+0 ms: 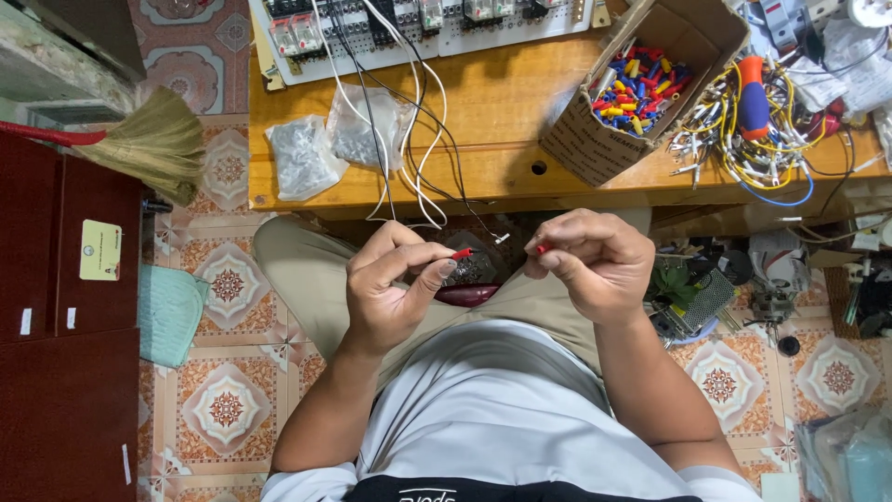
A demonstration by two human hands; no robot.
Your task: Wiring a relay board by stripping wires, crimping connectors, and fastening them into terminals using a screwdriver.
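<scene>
Left hand [390, 284] raised over the lap, thumb and forefinger pinched together on a small red sleeve [462, 253] at the end of a thin wire. Right hand [590, 260] close beside it, fingers curled and clamped on a second red piece [541, 248], only its tip showing past the knuckles; possibly another sleeve, too small to tell. Both red pieces near each other, apart, just below the front edge of the wooden table [502, 102].

On the table: an open cardboard box [604, 139] tilted on its side, full of red, blue and yellow sleeves; a tangle of yellow wires [734, 139] beside it with a red-handled screwdriver [753, 98] lying on top; two clear plastic bags [302, 158] of small metal parts; black and white wires [413, 139] hanging off the edge from a white board of switches [409, 23]. Straw broom [153, 139] on the patterned tile floor [232, 409] at far left.
</scene>
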